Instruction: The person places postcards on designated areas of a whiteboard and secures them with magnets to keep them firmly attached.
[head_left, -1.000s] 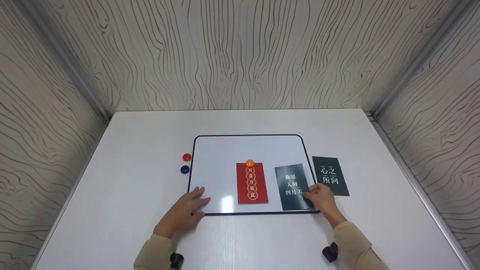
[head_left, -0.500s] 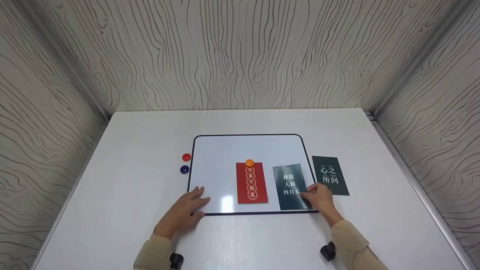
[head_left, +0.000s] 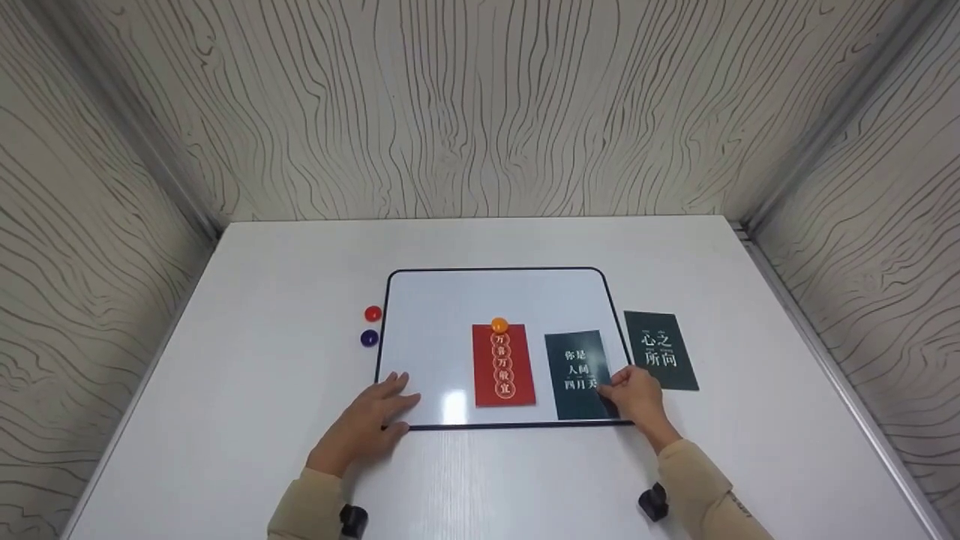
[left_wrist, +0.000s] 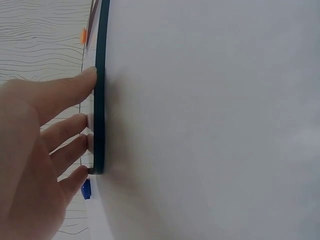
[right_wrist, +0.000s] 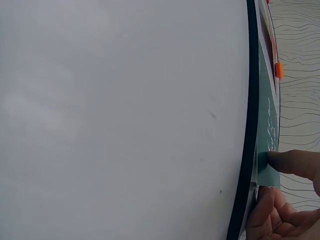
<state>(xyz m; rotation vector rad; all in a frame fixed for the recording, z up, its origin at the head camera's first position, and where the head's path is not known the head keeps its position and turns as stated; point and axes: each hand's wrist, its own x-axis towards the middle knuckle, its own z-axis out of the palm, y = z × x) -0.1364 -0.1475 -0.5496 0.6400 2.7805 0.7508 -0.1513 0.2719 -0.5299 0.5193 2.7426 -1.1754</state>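
Observation:
A whiteboard [head_left: 435,307] with a thin dark frame lies on the white table. My left hand [head_left: 366,421] rests on its near left corner, fingers spread on the surface and the thumb [left_wrist: 82,85] against the near edge. Between thumb and curled fingers, my right hand [head_left: 637,395] pinches the right edge of a dark green card [head_left: 571,366] with white Chinese characters. This card lies over the right part of the board. Left of it is a red card [head_left: 486,375], with a round orange magnet [head_left: 499,325] on its top edge.
Just off the board's left edge sit a red magnet [head_left: 373,313] and a dark purple magnet [head_left: 369,338]. A second dark green card [head_left: 661,337] lies on the table to the right. Wood-grain walls [head_left: 465,112] enclose the back and sides.
My right hand has moved slightly left with the green card, which now lies closer to the red card and a little straighter. The left hand has stayed in place.

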